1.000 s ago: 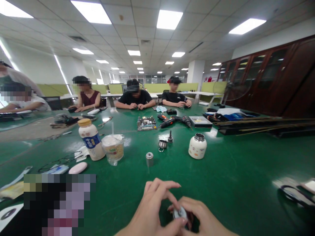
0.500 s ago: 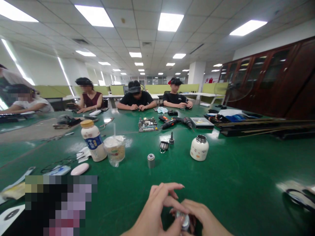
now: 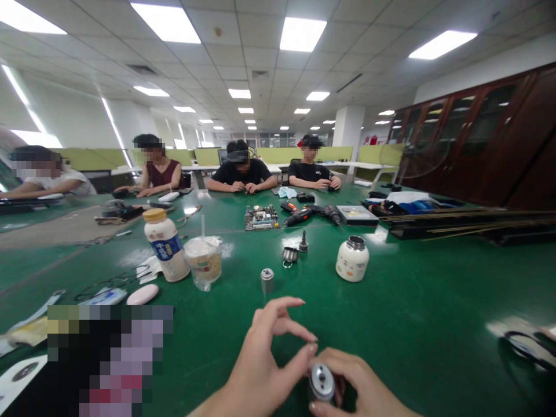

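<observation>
A small cylindrical metal motor [image 3: 322, 380] stands near the table's front edge, its round end with a dark centre facing up. The fingers of my right hand [image 3: 362, 379] are wrapped around its side. Just above and left of it is my left hand [image 3: 267, 353], thumb and a fingertip pinched together, the index finger stretched out above. Whatever may be in that pinch is too small to make out. A second metal motor [image 3: 267, 281] stands upright farther ahead on the green table [image 3: 417, 324].
Beyond are a steel cup-shaped lid [image 3: 290, 256], a dark socket bit [image 3: 303, 242], a cream bottle [image 3: 352, 260], a circuit board [image 3: 261, 218] and power drills [image 3: 299, 215]. To the left stand a drink cup [image 3: 203, 263] and a plastic bottle [image 3: 167, 246]. Several people sit across.
My left hand has lifted away from the motor, up and left, with its thumb and finger pinched. The motor's end, covered before, now shows; my right hand still holds it.
</observation>
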A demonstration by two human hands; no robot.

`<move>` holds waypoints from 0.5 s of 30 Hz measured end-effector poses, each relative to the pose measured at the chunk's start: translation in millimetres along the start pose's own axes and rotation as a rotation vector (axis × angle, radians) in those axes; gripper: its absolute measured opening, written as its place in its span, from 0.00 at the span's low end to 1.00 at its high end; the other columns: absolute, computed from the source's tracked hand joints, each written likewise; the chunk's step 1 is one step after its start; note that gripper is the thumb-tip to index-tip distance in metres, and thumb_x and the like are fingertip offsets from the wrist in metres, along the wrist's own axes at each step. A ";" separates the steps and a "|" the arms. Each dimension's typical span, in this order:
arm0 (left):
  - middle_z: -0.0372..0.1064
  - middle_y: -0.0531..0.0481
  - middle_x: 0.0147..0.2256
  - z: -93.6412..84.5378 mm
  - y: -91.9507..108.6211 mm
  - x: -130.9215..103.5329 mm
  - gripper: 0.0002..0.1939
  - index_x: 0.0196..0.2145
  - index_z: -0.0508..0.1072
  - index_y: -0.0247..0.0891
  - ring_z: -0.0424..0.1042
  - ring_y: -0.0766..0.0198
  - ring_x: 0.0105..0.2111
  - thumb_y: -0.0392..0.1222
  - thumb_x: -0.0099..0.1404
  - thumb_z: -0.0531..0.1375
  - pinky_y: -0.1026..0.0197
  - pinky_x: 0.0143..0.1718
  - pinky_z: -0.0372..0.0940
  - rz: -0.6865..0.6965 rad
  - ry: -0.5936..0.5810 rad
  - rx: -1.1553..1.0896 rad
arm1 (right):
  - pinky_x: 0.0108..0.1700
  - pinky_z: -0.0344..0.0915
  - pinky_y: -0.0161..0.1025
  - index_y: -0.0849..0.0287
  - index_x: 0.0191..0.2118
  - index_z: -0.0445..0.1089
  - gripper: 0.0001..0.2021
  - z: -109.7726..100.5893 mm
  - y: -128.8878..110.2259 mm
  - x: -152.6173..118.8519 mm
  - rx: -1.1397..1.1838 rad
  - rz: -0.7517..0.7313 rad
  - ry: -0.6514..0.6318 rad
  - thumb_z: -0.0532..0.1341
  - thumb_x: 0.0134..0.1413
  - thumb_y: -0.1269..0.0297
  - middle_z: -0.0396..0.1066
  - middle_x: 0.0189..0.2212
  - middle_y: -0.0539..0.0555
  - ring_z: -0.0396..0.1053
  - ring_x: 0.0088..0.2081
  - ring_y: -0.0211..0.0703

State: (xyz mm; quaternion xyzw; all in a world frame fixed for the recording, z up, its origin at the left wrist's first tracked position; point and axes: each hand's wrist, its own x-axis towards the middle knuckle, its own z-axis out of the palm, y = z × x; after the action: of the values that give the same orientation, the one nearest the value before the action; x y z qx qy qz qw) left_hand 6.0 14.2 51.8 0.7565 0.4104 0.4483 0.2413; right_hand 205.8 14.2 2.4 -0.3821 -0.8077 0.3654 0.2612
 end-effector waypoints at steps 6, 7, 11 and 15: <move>0.81 0.53 0.36 -0.9 -38.8 6.9 0.28 0.55 0.59 0.45 0.72 0.53 0.42 0.31 0.61 0.62 0.50 0.48 0.56 -0.131 -0.081 0.145 | 0.31 0.61 0.34 0.57 0.46 0.76 0.19 -2.6 -1.8 0.1 -0.010 0.012 -0.019 0.67 0.47 0.57 0.73 0.33 0.54 0.68 0.31 0.43; 0.81 0.53 0.36 0.7 -43.7 5.5 0.27 0.55 0.60 0.44 0.72 0.53 0.42 0.31 0.60 0.62 0.50 0.48 0.56 -0.142 -0.100 0.151 | 0.31 0.61 0.34 0.57 0.46 0.76 0.19 -2.6 -1.7 0.1 -0.012 0.013 -0.019 0.67 0.47 0.57 0.73 0.33 0.54 0.68 0.31 0.43; 0.80 0.52 0.41 4.4 -50.5 1.1 0.28 0.55 0.62 0.45 0.70 0.52 0.46 0.33 0.59 0.65 0.49 0.49 0.56 -0.130 -0.135 0.173 | 0.32 0.62 0.35 0.56 0.46 0.76 0.19 -2.5 -2.0 0.5 -0.018 0.008 -0.016 0.67 0.46 0.58 0.74 0.33 0.53 0.69 0.32 0.43; 0.80 0.52 0.39 3.3 -47.4 4.1 0.26 0.52 0.64 0.45 0.70 0.50 0.46 0.35 0.58 0.67 0.48 0.49 0.56 -0.154 -0.132 0.166 | 0.33 0.62 0.35 0.56 0.46 0.76 0.18 -3.5 -3.8 1.2 -0.014 0.025 -0.021 0.67 0.46 0.59 0.74 0.34 0.54 0.69 0.32 0.44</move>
State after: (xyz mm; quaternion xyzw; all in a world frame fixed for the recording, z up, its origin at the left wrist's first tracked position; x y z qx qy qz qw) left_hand -9.3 43.6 17.5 0.7680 0.4864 0.3421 0.2379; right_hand 206.0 14.9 7.6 -0.3901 -0.8080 0.3669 0.2456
